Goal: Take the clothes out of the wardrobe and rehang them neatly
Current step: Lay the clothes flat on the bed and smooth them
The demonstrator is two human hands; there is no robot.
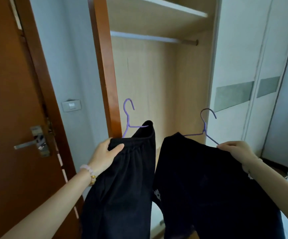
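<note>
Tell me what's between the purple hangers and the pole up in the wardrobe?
Nothing hangs there. In the head view, only the wardrobe's bare back panel shows between the rail and the left hanger and right hanger.

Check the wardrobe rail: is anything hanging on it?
Empty. Nothing hangs on the visible rail; the left hanger and right hanger are held below it.

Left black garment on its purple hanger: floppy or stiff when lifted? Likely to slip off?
Probably floppy: the left black garment hangs in soft folds below the left hand. It may well slide: it sits bunched toward one arm of the thin purple hanger, which is tilted. Likely light, since one hand's grip carries it.
</note>
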